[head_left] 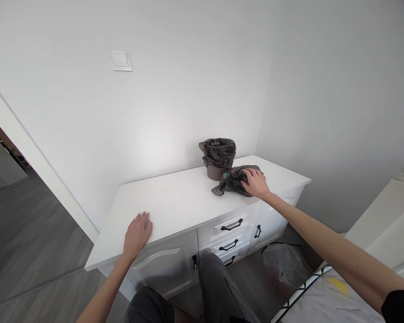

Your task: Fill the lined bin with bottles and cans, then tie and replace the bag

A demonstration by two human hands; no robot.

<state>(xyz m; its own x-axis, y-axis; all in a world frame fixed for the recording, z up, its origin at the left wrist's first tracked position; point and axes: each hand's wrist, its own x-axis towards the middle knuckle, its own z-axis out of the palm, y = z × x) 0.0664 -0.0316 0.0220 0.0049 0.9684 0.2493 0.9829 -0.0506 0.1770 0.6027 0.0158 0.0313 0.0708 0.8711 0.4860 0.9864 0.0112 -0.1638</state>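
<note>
A filled black garbage bag, gathered at its neck, lies on the white cabinet top. My right hand reaches over it from the right, fingers curved round its upper side; the fingertips are partly hidden. Bits of green and red show through the thin plastic. Just behind stands a small brown trash bin with a black liner folded over its rim. My left hand rests on the cabinet's front left part, fingers slightly bent and holding nothing.
Black handles stick out from the cabinet's drawers and doors. On the floor at the lower right is a clear plastic bag, beside a white padded surface with a yellow patch. A doorway opens at far left; a light switch is on the wall.
</note>
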